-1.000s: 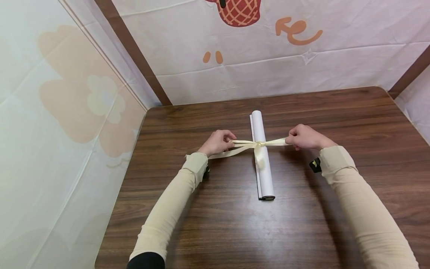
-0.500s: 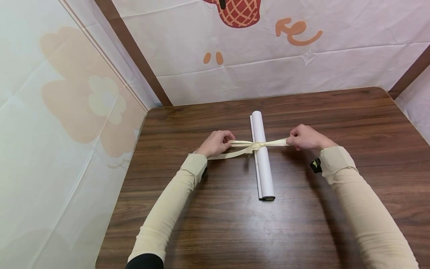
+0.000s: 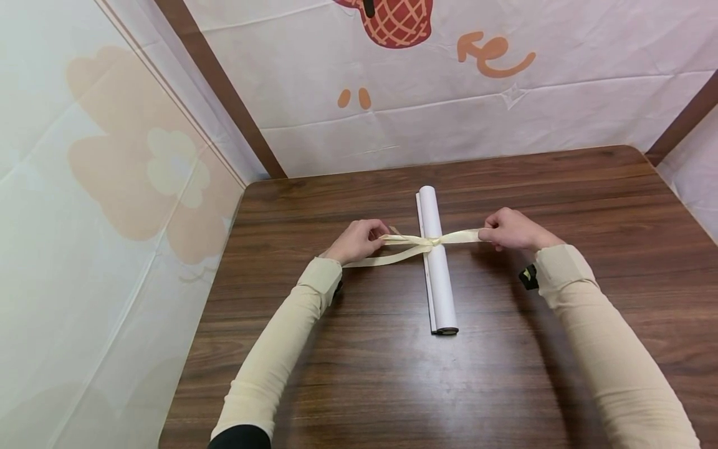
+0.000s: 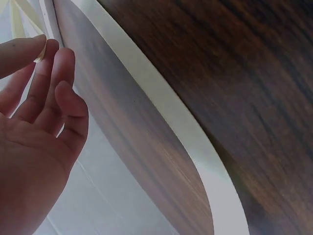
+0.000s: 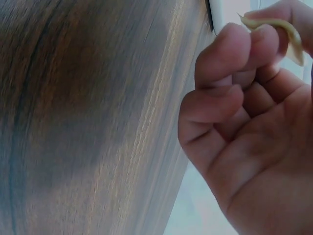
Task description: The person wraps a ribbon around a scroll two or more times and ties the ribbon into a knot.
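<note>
A white paper roll (image 3: pixel 443 287) lies lengthwise on the wooden table, with a cream ribbon (image 3: pixel 461 237) knotted around its middle. Left of the roll, my left hand (image 3: pixel 357 240) pinches the ribbon between thumb and fingertips. On the other side my right hand (image 3: pixel 513 229) pinches the ribbon's right part, drawn out straight from the knot. Another length of ribbon (image 4: pixel 166 103) runs loose from the knot, passing below the left hand toward the wrist. In the right wrist view a bit of ribbon (image 5: pixel 279 23) shows between thumb and curled fingers.
The brown wood-grain table (image 3: pixel 359 386) reaches back to a white printed cloth (image 3: pixel 314 143). A second cloth with a pale flower (image 3: pixel 140 149) borders its left side. Dark wrist-worn devices, such as the one at the right wrist (image 3: pixel 528 276), hang under the cuffs.
The short ribbon piece that hung down over the roll has swung left and up, and now a loop or end stands by the left fingertips. Both hands stay nearly in place.
</note>
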Available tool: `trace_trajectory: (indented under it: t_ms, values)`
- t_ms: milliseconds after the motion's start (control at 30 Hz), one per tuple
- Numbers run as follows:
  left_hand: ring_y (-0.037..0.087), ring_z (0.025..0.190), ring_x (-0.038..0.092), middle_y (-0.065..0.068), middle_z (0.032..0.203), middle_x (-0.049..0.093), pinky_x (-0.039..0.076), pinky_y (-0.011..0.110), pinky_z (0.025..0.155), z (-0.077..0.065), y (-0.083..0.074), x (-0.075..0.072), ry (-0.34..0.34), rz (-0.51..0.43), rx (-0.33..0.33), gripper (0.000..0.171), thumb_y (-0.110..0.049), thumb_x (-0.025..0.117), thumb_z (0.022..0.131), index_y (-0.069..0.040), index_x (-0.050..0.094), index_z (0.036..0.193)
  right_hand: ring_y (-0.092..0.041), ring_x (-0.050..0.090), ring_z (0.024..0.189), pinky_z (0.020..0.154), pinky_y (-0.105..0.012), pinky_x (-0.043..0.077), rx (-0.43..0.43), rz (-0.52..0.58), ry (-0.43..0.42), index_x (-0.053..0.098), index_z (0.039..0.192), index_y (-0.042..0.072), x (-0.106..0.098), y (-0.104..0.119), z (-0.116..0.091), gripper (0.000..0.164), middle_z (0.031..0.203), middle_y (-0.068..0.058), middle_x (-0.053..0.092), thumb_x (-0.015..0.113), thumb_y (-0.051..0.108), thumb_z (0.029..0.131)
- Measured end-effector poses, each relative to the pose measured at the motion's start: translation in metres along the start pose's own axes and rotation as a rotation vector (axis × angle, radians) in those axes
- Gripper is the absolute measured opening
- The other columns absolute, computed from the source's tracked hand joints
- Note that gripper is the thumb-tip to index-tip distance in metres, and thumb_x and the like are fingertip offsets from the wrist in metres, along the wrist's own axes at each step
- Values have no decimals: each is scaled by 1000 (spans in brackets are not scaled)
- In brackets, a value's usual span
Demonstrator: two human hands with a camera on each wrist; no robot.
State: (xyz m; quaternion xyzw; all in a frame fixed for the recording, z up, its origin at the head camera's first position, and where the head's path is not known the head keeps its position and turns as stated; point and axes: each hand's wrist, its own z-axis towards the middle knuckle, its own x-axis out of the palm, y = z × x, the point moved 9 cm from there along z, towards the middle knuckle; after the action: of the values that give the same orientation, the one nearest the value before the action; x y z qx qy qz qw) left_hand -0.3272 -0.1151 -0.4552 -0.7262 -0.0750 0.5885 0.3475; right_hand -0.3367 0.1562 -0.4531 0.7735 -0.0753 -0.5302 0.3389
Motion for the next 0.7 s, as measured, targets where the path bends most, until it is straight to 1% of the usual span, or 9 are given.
trace_trajectory:
  t_ms: [167, 267, 367, 433, 500, 600, 633, 700]
  values:
    - [15, 78, 60, 6, 89, 66, 49, 23, 67, -2, 5, -4, -10, -45, -13, 16, -9, 62, 90, -8, 67, 105, -16, 57, 56, 53, -25, 39, 19, 54, 2, 56, 70, 8, -2, -1, -2, 28, 60, -1, 58, 62, 27, 90]
    - [16, 80, 61, 7, 91, 67, 50, 25, 70, -2, 3, -7, -11, -53, -9, 16, -10, 61, 91, -7, 66, 106, -19, 61, 61, 55, -26, 42, 21, 61, -15, 58, 79, 6, -5, -2, -2, 28, 67, -3, 60, 64, 31, 91]
    - [18, 85, 62, 7, 95, 67, 50, 29, 75, -3, 3, -11, -15, -45, -18, 19, -14, 59, 94, -7, 66, 110, -17, 59, 65, 59, -27, 42, 12, 25, -52, 59, 87, 5, -9, -2, -2, 29, 72, -4, 61, 64, 34, 91]
    - [19, 89, 63, 7, 99, 67, 51, 32, 80, -3, 4, -14, -35, -29, -30, 23, -19, 56, 97, -6, 65, 113, -18, 57, 69, 62, -28, 42, 3, -7, -84, 60, 93, 4, -11, -1, -2, 32, 78, -6, 62, 64, 35, 91]
    - [19, 94, 63, 6, 104, 67, 51, 34, 84, -4, 6, -18, -72, 8, -44, 28, -26, 51, 100, -8, 64, 117, -21, 58, 76, 68, -32, 44, -4, -26, -117, 61, 103, 2, -13, 0, -3, 38, 87, -10, 64, 63, 37, 91]
    - [21, 107, 62, 7, 118, 65, 49, 39, 93, -6, 6, -27, -141, 101, -65, 39, -38, 44, 102, -10, 60, 124, -32, 60, 97, 83, -43, 48, -15, -29, -134, 56, 121, -3, -15, 3, -4, 52, 111, -21, 63, 62, 40, 92]
    - [22, 113, 60, 7, 124, 63, 48, 41, 97, -7, 5, -29, -157, 145, -75, 43, -42, 41, 102, -11, 59, 127, -36, 58, 106, 89, -48, 47, -16, -29, -138, 53, 126, -4, -15, 5, -5, 57, 119, -24, 60, 61, 41, 92]
    - [25, 123, 56, 9, 133, 59, 44, 45, 101, -9, 2, -33, -185, 236, -92, 51, -48, 36, 102, -12, 54, 133, -42, 48, 124, 101, -56, 39, -17, -36, -138, 45, 136, -5, -15, 8, -6, 67, 134, -28, 50, 59, 45, 93]
